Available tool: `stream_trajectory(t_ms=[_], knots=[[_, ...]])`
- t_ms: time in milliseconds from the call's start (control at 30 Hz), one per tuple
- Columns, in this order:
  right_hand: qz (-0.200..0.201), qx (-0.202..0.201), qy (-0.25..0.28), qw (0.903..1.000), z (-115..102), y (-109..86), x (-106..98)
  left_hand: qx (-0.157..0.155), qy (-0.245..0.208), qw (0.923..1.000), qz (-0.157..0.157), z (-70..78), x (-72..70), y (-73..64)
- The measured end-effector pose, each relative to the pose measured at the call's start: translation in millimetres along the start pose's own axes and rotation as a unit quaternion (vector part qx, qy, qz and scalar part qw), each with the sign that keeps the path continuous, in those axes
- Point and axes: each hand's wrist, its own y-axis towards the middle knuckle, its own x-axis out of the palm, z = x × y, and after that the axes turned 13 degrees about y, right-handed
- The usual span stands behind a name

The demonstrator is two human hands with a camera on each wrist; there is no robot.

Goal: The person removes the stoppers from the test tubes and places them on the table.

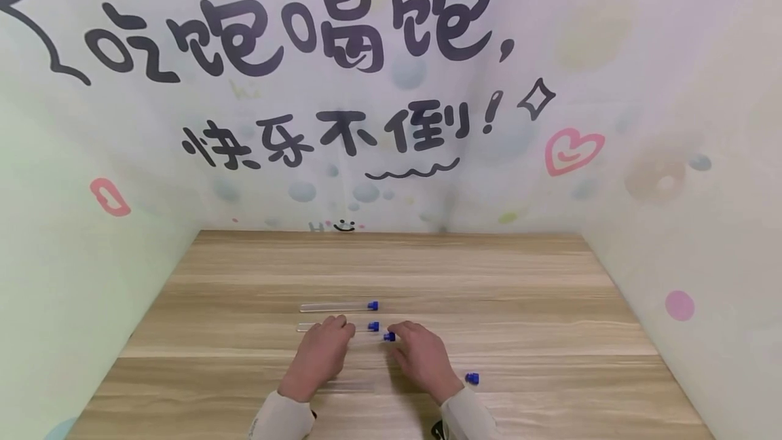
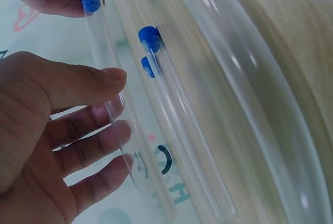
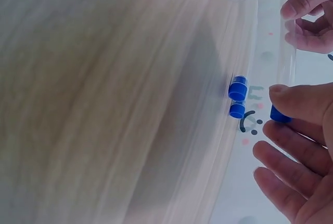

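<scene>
My left hand (image 1: 322, 352) grips a clear test tube (image 2: 112, 52) between thumb and fingers. In the left wrist view the tube slants with its blue-capped end up. My right hand (image 1: 421, 355) pinches that blue cap (image 3: 279, 115) between thumb and index finger, at the tube's mouth. Beyond the hands, two more clear tubes with blue caps lie side by side: the far tube (image 1: 336, 307) and the nearer tube (image 1: 303, 327), which the left hand partly covers. Close to the left wrist lies another clear tube (image 1: 351, 387), faint against the wood.
A loose blue cap (image 1: 472, 378) sits on the wooden table (image 1: 550, 304) to the right of the right hand. A printed backdrop (image 1: 391, 202) rises along the table's back edge, with pale walls at both sides.
</scene>
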Motion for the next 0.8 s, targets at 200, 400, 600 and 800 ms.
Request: stream_trajectory(t_ms=[200,400,600,800], knots=[[0.0,0.006,0.018,0.9998,1.9,-0.6,-2.7,0.013,-0.003,0.9999,0.008,3.1,-0.3,0.5],[-0.006,0.021,0.035,0.9991,2.6,-0.9,-4.6,0.018,-0.001,0.9998,0.0,5.9,-1.7,0.9],[-0.01,0.017,0.032,0.9993,2.1,-2.0,-9.2,0.016,-0.013,0.9997,-0.015,9.3,-6.4,0.0],[-0.002,-0.005,0.028,0.9996,7.9,-3.2,-10.6,0.021,-0.006,0.9997,-0.014,12.2,-8.5,1.3]])
